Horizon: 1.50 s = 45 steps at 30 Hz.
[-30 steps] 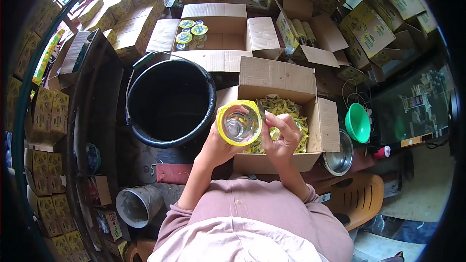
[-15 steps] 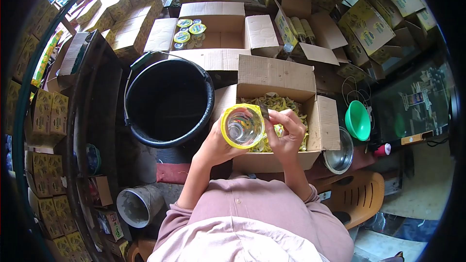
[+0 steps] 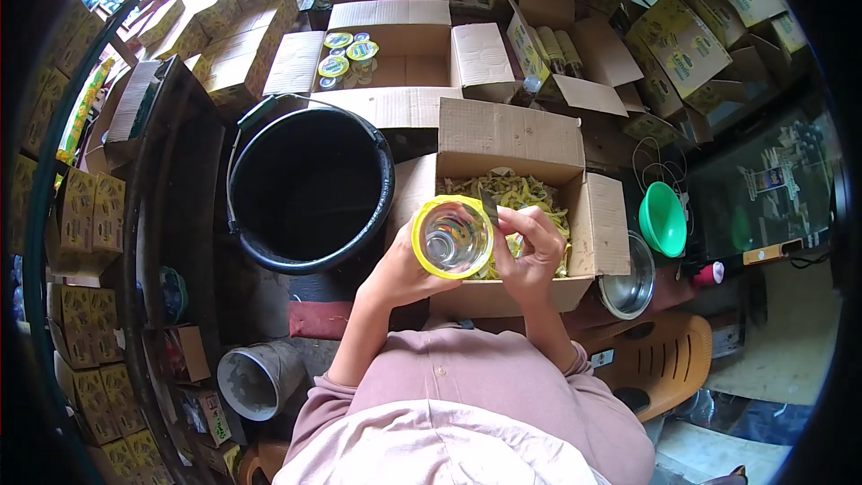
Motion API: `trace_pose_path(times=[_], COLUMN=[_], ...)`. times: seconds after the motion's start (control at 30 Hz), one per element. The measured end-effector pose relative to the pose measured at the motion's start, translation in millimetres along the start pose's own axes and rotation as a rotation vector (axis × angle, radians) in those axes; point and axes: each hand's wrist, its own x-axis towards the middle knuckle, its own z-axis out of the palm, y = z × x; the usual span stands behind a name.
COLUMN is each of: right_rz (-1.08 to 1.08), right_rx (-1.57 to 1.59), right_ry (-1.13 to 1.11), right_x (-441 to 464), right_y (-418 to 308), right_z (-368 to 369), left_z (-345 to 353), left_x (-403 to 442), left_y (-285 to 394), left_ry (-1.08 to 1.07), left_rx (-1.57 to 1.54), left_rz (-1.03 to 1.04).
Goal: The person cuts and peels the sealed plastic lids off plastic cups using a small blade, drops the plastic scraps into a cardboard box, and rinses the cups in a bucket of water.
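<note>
My left hand is wrapped round the side of a clear plastic cup with a bright yellow rim, held in front of my chest. My right hand pinches a small dark blade, which stands up against the cup's right edge. Most of the blade's grip end is hidden by my fingers. Under both hands is an open cardboard box, filled with thin yellow-green scraps.
A large black bucket stands left of the scrap box. Behind lies a carton with several yellow-lidded cups. At right are a green bowl, a metal bowl and an orange plastic chair.
The view has shifted very slightly. My hands keep nearly the same pose, with the cup and blade still together.
</note>
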Motion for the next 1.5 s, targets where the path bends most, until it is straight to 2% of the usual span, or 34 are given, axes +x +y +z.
trace_pose_path(times=[0.3,0.57,0.8,1.4,1.5], right_rz=[0.011,-0.085,-0.058,0.007,0.015], right_rx=[-0.069,-0.136,-0.081,-0.058,-0.042], right_ry=[0.012,0.054,-0.003,-0.063,-0.067], right_x=[-2.3,-0.3,1.9,4.1,4.3], right_y=[-8.9,-10.1,-5.4,-2.5,0.5], right_z=[-4.2,2.9,-3.5,-9.5,-9.7], left_z=[2.0,2.6,-0.9,-0.9,2.8], left_x=[-0.1,2.0,2.5,12.4,13.4], left_y=[-5.0,-1.4,-1.9,-2.7,-0.6], left_ry=[0.034,-0.012,-0.041,-0.186,-0.148], left_rx=[-0.081,-0.061,-0.025,-0.173,-0.157], left_rz=[-0.067,-0.014,-0.012,-0.007,-0.048])
